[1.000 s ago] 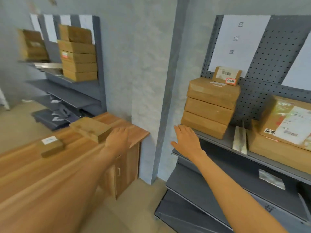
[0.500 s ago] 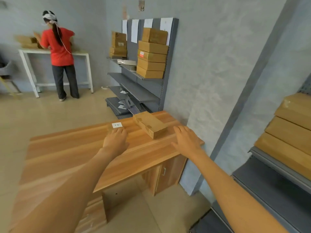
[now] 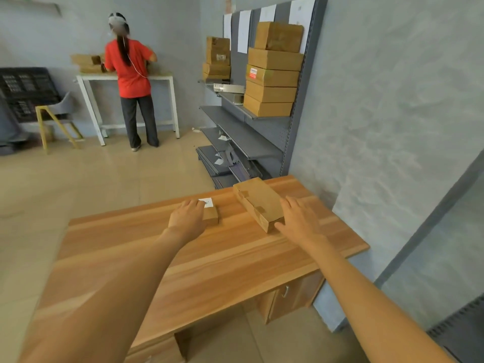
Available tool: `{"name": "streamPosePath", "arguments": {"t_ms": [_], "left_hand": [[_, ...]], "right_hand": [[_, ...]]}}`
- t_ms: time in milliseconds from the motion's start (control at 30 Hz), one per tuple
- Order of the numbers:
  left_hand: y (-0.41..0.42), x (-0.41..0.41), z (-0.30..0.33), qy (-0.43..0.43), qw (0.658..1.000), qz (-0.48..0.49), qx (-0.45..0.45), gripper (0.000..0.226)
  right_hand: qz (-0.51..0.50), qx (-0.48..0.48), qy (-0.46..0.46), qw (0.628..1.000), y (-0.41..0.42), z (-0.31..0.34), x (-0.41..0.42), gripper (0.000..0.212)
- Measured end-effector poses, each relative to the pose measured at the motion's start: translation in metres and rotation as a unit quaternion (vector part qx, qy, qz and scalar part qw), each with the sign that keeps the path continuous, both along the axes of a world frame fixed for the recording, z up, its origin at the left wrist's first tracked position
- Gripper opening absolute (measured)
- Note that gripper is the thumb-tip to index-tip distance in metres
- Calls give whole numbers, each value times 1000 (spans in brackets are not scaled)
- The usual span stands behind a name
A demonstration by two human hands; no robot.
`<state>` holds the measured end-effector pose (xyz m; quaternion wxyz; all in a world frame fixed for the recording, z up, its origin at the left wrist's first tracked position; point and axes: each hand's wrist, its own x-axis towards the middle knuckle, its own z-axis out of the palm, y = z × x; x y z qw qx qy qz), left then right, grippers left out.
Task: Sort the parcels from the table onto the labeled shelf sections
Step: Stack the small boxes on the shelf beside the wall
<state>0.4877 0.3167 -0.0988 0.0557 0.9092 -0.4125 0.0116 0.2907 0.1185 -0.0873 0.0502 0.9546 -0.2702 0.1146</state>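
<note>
Two cardboard parcels lie on the wooden table [image 3: 230, 260]. The small parcel [image 3: 211, 215] carries a white label; my left hand [image 3: 187, 218] lies over its left part, fingers reaching the label. The long flat parcel [image 3: 258, 203] sits to its right, angled away from me. My right hand [image 3: 298, 218] is at that parcel's near right corner, fingers spread along its side and thumb by its near end. Neither parcel is lifted. A grey shelf unit [image 3: 251, 113] behind the table holds stacked parcels [image 3: 272, 82] under white paper labels.
A person in a red shirt [image 3: 131, 69] stands with their back to me at a white table [image 3: 125, 77] with boxes. A grey chair with yellow legs [image 3: 59, 113] stands at the left. Another grey shelf's edge [image 3: 461, 331] shows at lower right. Tiled floor lies between.
My view has swung left from the right-hand shelf to the table. My right hand left the shelf and came beside the long parcel. My left hand moved onto the small labelled parcel.
</note>
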Motion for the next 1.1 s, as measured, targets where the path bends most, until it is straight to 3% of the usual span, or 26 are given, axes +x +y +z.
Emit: {"name": "streamPosePath", "arguments": {"t_ms": [433,867,1100], "left_hand": [[-21,75,-53,44,997,62,28,49],[-28,195,-127,113,987,102,53,54],[-34,257,-175,144,983,95,70,57]], "right_hand": [[58,70,32,995,-27,-49,106,70],[113,128,112,979,-26,-121,258,67],[110,177,153,966,-21,-184,335,76]]}}
